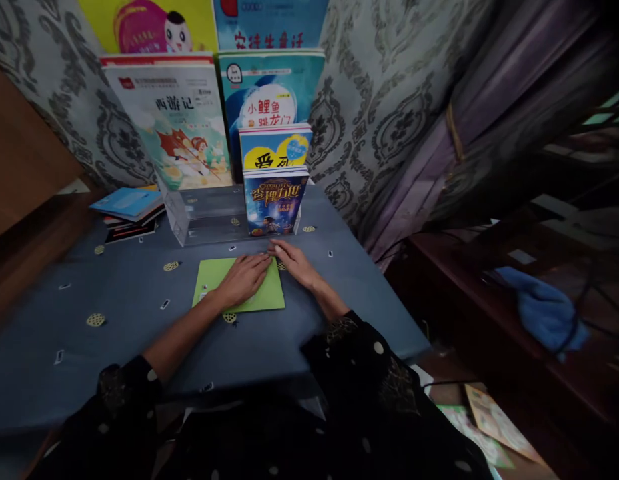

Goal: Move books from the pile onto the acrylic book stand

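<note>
Left hand (244, 279) and right hand (295, 262) rest flat and unclenched on green paper (212, 275), long axis left-to-right.

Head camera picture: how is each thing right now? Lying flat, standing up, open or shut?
green sheet: lying flat on the table, under a hand.
left hand: open, palm down on the green sheet.
right hand: open, flat at the sheet's far right corner.
dark blue book: shut, standing upright in the clear stand.
side stack of books: shut, lying flat.
curtain: tied back.
</note>
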Available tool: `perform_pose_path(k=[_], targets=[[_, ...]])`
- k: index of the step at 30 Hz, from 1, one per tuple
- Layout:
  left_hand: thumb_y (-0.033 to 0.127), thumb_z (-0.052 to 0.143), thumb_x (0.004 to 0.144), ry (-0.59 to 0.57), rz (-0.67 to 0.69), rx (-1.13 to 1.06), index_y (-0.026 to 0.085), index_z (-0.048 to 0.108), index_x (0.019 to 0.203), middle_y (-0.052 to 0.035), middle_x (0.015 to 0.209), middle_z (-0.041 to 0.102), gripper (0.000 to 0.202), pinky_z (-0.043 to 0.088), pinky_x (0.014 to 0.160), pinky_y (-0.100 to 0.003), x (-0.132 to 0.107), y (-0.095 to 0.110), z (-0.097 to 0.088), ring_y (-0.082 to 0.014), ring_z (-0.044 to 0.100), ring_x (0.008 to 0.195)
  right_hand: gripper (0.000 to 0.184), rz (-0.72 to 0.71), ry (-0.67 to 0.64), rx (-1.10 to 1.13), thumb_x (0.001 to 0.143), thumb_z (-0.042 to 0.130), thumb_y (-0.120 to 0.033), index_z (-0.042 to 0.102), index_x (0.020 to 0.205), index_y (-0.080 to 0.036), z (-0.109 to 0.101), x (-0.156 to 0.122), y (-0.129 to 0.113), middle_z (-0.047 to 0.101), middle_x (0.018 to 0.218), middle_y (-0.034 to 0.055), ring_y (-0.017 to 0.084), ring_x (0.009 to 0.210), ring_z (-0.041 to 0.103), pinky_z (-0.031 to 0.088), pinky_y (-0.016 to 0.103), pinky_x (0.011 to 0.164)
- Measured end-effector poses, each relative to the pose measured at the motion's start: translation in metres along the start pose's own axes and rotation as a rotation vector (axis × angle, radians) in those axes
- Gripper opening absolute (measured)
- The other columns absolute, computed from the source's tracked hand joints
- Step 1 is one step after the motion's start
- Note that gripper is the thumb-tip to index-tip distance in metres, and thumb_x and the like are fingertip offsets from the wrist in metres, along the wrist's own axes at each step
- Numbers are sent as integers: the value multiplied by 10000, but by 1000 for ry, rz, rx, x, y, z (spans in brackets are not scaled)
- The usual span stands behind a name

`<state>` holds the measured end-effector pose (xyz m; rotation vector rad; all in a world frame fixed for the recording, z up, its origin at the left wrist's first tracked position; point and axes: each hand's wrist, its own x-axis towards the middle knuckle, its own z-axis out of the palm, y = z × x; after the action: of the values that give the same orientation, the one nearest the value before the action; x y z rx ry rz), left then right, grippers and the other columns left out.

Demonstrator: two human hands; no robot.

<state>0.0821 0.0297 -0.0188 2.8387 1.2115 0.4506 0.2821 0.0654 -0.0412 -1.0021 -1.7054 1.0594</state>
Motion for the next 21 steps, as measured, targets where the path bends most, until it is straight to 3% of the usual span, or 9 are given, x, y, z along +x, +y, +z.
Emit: perform_pose_path(k=[9,21], targets=[[223,400,1017,36,92,-7,194,576,1382,-118,1370,630,407,411,1063,-436,12,-1,1,-245,573,1244,503,-14,25,-72,996,451,-560,641,1312,-218,-5,1,-2,695,1290,84,252,1184,662,493,437,1063],[117,399,956,-84,151,-122,254,570,1404,-70,1379,638,499,379,1100,-455,10,7,-13,-232,533,1316,434,-27,80,-79,1023,434,-499,679,1236,-212,-2,-2,-16,747,1173,78,222,1082,716,552,377,971]])
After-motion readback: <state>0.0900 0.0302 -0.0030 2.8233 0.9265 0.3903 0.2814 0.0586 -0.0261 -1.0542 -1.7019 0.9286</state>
